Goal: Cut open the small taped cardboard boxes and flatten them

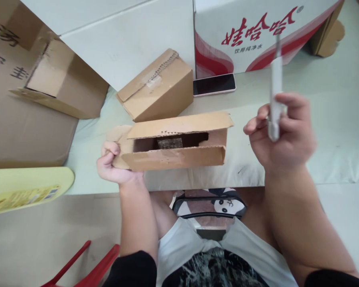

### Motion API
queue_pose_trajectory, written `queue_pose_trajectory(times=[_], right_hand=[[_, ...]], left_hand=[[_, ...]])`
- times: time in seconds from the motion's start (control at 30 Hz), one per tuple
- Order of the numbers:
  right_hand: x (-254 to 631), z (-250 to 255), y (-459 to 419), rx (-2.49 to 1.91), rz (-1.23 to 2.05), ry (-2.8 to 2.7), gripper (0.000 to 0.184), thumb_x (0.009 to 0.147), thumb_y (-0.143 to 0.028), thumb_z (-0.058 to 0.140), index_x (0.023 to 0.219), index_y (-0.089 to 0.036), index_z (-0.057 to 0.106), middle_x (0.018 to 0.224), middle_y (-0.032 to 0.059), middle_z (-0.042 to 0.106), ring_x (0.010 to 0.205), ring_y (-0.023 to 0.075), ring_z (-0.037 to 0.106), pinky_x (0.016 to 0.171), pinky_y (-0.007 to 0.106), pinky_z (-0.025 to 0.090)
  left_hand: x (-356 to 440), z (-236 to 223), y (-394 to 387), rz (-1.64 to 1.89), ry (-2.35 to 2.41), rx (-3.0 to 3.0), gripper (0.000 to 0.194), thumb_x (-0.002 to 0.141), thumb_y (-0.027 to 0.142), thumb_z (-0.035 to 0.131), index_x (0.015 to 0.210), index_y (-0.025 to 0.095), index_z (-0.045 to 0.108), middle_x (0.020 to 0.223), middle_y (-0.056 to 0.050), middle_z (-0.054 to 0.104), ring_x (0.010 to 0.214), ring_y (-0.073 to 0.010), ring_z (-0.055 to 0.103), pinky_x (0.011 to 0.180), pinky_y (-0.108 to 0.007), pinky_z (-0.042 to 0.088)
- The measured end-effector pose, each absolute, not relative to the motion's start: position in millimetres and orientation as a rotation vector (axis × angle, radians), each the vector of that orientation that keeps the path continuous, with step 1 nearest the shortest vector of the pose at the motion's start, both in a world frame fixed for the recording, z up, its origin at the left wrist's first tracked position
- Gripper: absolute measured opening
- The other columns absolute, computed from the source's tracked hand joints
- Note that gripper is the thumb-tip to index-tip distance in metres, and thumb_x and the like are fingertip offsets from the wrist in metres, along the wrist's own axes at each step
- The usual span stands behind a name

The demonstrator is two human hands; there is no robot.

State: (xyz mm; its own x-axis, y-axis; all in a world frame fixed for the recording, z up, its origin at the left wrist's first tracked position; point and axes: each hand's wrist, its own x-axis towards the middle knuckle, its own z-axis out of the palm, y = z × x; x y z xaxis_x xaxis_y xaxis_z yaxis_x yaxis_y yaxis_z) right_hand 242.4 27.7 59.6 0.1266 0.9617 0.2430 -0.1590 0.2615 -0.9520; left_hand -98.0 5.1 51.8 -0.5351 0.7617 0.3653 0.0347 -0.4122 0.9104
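Note:
A brown cardboard box (176,157) lies near the front edge of the cloth-covered table, its top flaps parted by a gap. Dark space and a strip of clear tape (170,142) show through that gap. At the box's left end, my left hand (115,163) is closed on an end flap. Raised to the right, apart from the box, my right hand (287,131) grips a white utility knife (276,83) between thumb and fingers. Its thin blade points up and away from me, slightly blurred.
Behind the open box sits a second cardboard box (160,87), next to a phone (214,84). A white-and-red carton (251,56) stands at the back. Large brown cartons (32,131) fill the left side. A yellow-green board (26,187) juts in at left, above red chair parts (98,267).

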Motion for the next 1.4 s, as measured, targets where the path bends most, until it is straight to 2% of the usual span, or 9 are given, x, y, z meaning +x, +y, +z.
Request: queue_pose_trajectory(times=[0.13, 0.27, 0.37, 0.63, 0.77, 0.87, 1.03, 1.23, 1.4], right_hand=[[245.8, 77.8, 16.6, -0.732, 1.051, -1.155, 0.038, 0.084, -0.041, 0.068, 0.122, -0.045, 0.067, 0.087, -0.0015, 0.075, 0.081, 0.0238, 0.077, 0.073, 0.041, 0.067], [233.5, 96.4, 1.1, -0.74, 0.802, -1.176, 0.027, 0.084, -0.034, 0.084, 0.109, -0.037, 0.075, 0.091, -0.0031, 0.066, 0.065, 0.0154, 0.073, 0.061, 0.032, 0.068], [218.9, 104.8, -11.5, -0.869, 0.561, -1.204, 0.017, 0.092, -0.037, 0.081, 0.106, -0.034, 0.074, 0.109, -0.0016, 0.06, 0.071, 0.0123, 0.075, 0.069, 0.033, 0.071], [215.3, 94.2, -16.4, -1.371, 0.255, -1.679, 0.016, 0.104, -0.038, 0.06, 0.116, -0.028, 0.058, 0.093, -0.0006, 0.078, 0.08, 0.0202, 0.08, 0.07, 0.035, 0.062], [210.1, 97.0, -15.6, -1.4, 0.072, -1.768, 0.011, 0.099, -0.029, 0.061, 0.11, -0.031, 0.059, 0.085, -0.0032, 0.078, 0.068, 0.0177, 0.072, 0.065, 0.031, 0.056], [204.8, 97.7, -16.0, -1.326, 0.103, -1.779, 0.012, 0.098, -0.024, 0.062, 0.107, -0.031, 0.063, 0.09, -0.0006, 0.078, 0.075, 0.0208, 0.072, 0.073, 0.036, 0.056], [204.9, 96.3, -19.9, -1.365, 0.105, -1.817, 0.019, 0.096, -0.026, 0.069, 0.113, -0.033, 0.068, 0.095, 0.005, 0.075, 0.092, 0.0299, 0.07, 0.092, 0.049, 0.055], [202.8, 101.0, -22.3, -1.455, 0.087, -1.825, 0.029, 0.093, -0.024, 0.068, 0.121, -0.032, 0.068, 0.113, 0.0097, 0.076, 0.125, 0.0403, 0.066, 0.109, 0.061, 0.048], [199.1, 100.1, -16.3, -1.39, 0.241, -1.873, 0.023, 0.094, -0.022, 0.065, 0.116, -0.031, 0.067, 0.111, 0.0086, 0.079, 0.116, 0.0352, 0.074, 0.103, 0.055, 0.054]], left_hand=[[-80.9, 57.2, 5.5, 1.919, 1.179, 0.951, 0.033, 0.071, 0.037, 0.055, 0.064, 0.02, 0.027, 0.072, -0.003, 0.038, 0.083, -0.0208, 0.055, 0.082, -0.036, 0.047], [-59.5, 63.0, 2.8, 1.902, 1.226, 0.872, 0.027, 0.072, 0.035, 0.061, 0.062, 0.022, 0.039, 0.068, 0.0, 0.037, 0.069, -0.0176, 0.048, 0.072, -0.032, 0.044], [-45.0, 66.1, -3.7, 1.872, 1.274, 0.905, 0.021, 0.075, 0.035, 0.062, 0.065, 0.023, 0.047, 0.069, 0.0, 0.04, 0.067, -0.0171, 0.049, 0.072, -0.032, 0.046], [-44.9, 55.5, -3.9, 1.993, 1.14, 1.251, 0.027, 0.07, 0.034, 0.072, 0.094, 0.027, 0.061, 0.122, -0.004, 0.07, 0.127, -0.0288, 0.064, 0.12, -0.048, 0.046], [-59.5, 61.7, -10.8, 2.062, 1.203, 1.585, 0.037, 0.076, 0.043, 0.076, 0.11, 0.03, 0.068, 0.142, -0.001, 0.069, 0.141, -0.0317, 0.06, 0.119, -0.055, 0.05], [-50.3, 78.7, -30.5, 1.842, 1.479, 2.062, 0.024, 0.092, 0.036, 0.061, 0.114, 0.034, 0.07, 0.136, 0.001, 0.072, 0.143, -0.0302, 0.061, 0.123, -0.06, 0.047], [-10.9, 98.7, -53.3, 1.168, 1.748, 2.466, 0.031, 0.094, 0.025, 0.057, 0.121, 0.033, 0.071, 0.131, -0.002, 0.078, 0.14, -0.0352, 0.065, 0.131, -0.071, 0.028], [-4.9, 97.7, -52.0, 0.816, 1.88, 2.31, 0.041, 0.098, 0.029, 0.056, 0.136, 0.02, 0.069, 0.152, -0.013, 0.069, 0.138, -0.0328, 0.065, 0.118, -0.051, 0.051], [-5.4, 97.9, -53.6, 0.765, 1.907, 2.308, 0.041, 0.097, 0.028, 0.058, 0.134, 0.018, 0.072, 0.147, -0.012, 0.072, 0.134, -0.0353, 0.063, 0.119, -0.056, 0.049]])
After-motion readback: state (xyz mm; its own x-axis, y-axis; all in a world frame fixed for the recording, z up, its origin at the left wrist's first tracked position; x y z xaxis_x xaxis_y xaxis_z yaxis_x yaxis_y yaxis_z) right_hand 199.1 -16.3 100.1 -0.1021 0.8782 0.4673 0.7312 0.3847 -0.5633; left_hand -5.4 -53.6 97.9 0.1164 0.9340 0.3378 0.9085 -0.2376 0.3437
